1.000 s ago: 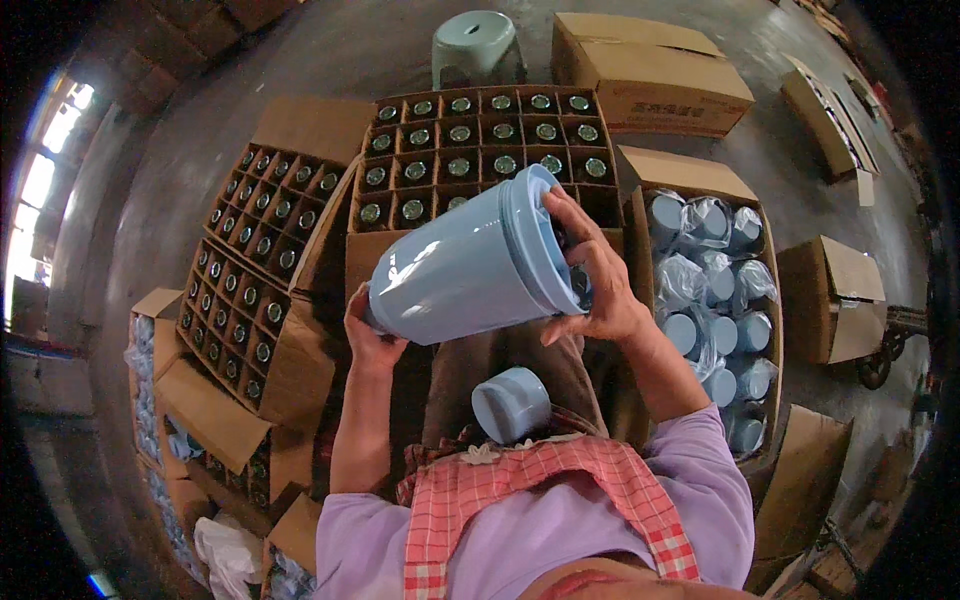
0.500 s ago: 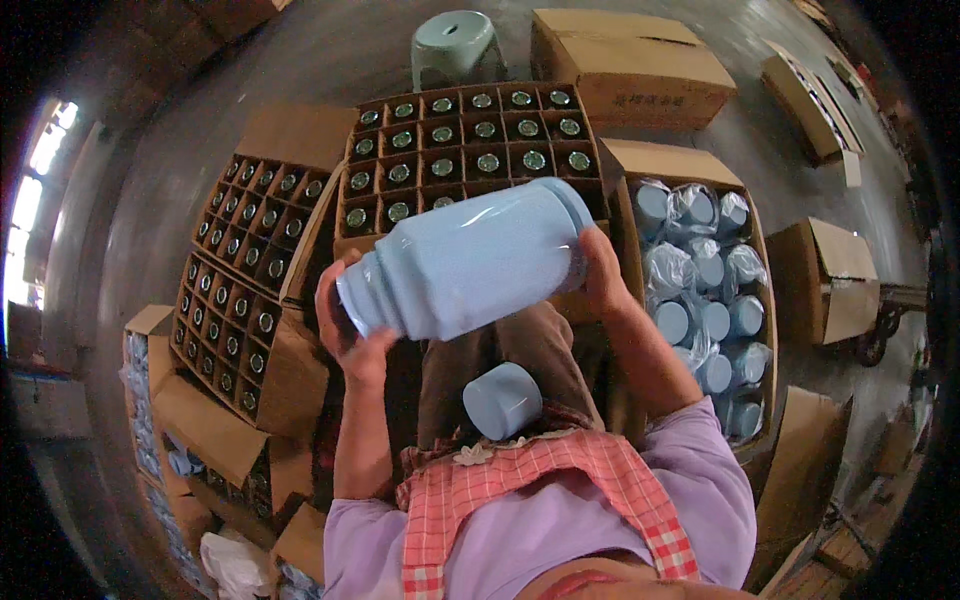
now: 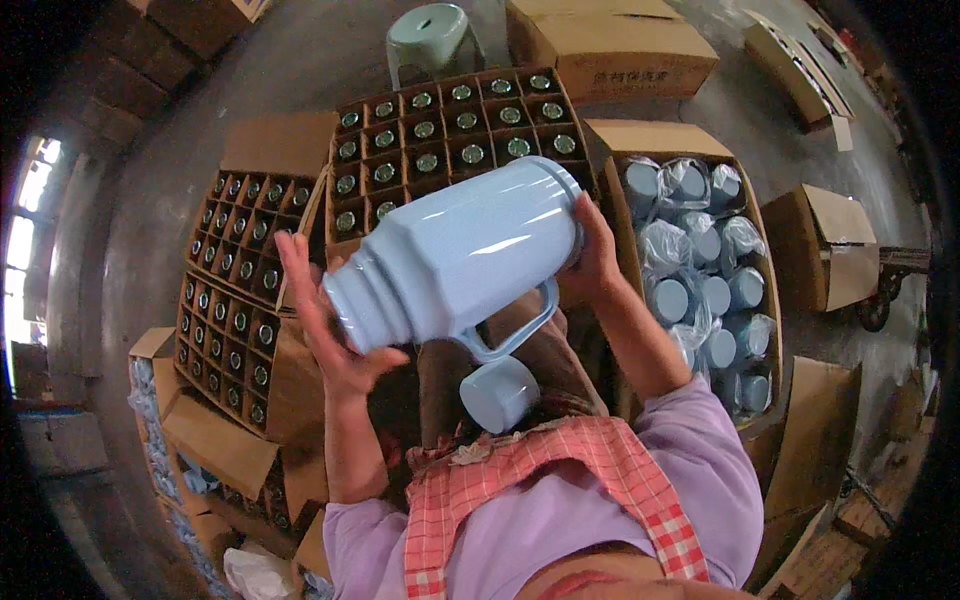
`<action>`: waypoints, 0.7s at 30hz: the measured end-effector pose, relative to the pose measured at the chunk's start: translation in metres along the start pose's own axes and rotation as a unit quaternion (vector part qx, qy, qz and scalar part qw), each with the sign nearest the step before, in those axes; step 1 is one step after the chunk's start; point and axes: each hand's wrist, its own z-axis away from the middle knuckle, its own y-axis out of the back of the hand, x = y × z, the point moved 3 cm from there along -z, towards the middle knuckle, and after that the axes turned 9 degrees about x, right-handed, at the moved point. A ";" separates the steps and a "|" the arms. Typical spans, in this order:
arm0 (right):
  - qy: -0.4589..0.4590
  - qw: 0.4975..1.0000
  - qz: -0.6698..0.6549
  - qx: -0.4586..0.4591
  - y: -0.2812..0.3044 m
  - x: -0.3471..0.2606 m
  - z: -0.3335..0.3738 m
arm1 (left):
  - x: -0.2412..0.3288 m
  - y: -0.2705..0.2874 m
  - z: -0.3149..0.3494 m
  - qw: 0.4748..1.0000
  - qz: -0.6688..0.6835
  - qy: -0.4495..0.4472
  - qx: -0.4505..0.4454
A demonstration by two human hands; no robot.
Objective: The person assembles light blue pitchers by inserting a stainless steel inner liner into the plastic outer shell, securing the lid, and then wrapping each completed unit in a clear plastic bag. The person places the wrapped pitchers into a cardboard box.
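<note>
A light-blue thermos jug point(image 3: 470, 250) lies nearly sideways above my lap, its stepped neck toward the left and its base toward the right. My right hand point(image 3: 594, 245) grips it at the base end. At the neck, my left hand point(image 3: 335, 325) has its fingers stretched out and spread, with the palm against or just beside the rim. The jug's loop handle point(image 3: 535, 325) points down toward me. On my lap rests a separate light-blue cup-shaped cap point(image 3: 500, 393). The inside of the jug cannot be seen.
Divided cartons point(image 3: 425, 127) of shiny glass-topped pieces stand ahead and at left point(image 3: 225, 300). An open carton point(image 3: 765, 235) at right holds blue jugs, several in plastic bags. Beyond are a pale green stool point(image 3: 430, 35) and a closed box point(image 3: 615, 60). White plastic point(image 3: 258, 572) lies lower left.
The jug has rolled about its length, bringing its handle into view below. My left fingers have opened away from the neck. The right hand still holds the base.
</note>
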 end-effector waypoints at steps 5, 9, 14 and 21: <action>0.467 0.862 0.181 -0.082 -0.033 -0.007 0.035 | -0.062 0.030 0.035 0.849 0.182 0.480 0.126; 0.035 0.999 0.029 0.004 -0.012 0.001 -0.006 | -0.011 0.017 0.002 0.997 0.019 0.066 -0.038; 0.374 0.910 0.171 -0.056 -0.017 -0.015 0.027 | -0.038 0.018 0.017 0.917 0.242 0.318 0.001; 0.323 0.924 0.205 -0.006 -0.017 -0.015 0.019 | -0.043 0.015 0.022 0.957 0.102 0.260 0.084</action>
